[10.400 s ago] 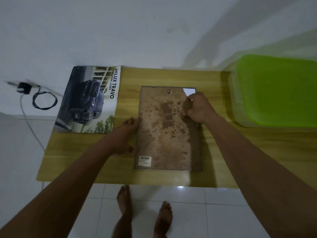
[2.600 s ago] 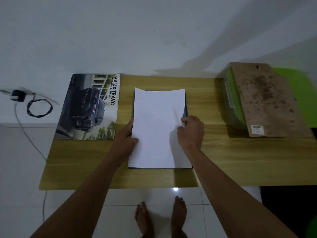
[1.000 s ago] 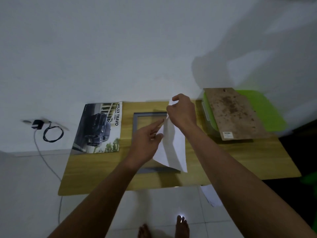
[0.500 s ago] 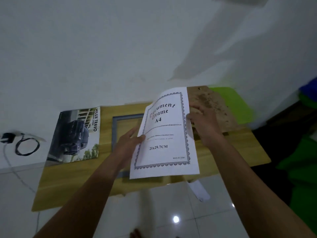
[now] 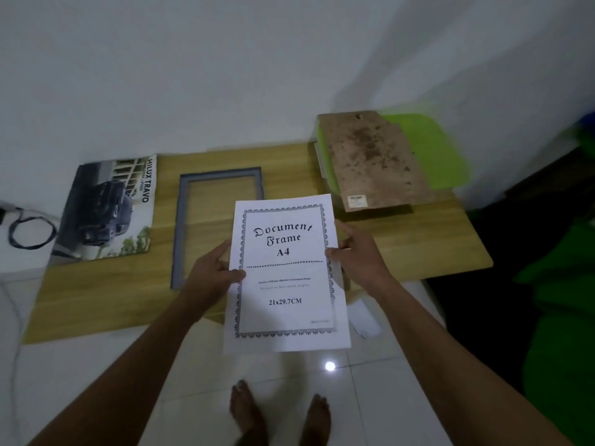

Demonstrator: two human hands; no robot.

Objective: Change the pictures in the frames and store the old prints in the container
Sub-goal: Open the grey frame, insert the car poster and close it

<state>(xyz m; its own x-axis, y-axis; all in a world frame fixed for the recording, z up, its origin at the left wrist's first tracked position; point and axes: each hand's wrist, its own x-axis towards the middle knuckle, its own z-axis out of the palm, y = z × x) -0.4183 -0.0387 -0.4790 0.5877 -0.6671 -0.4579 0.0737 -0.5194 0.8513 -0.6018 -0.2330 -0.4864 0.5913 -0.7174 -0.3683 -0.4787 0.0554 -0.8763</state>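
Over table edge | left hand and right hand pinch print sides | print now lower, squarer

Home room: bare feet on white tile floor, low wooden table.

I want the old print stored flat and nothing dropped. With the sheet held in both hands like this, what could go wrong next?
1. The backing board lies on the green container lid and overhangs its near edge. Opening the lid before moving the board could tip it off.
2. The Document Frame sheet is pinched only at its side edges by the left hand and right hand, so it may bend or crease.
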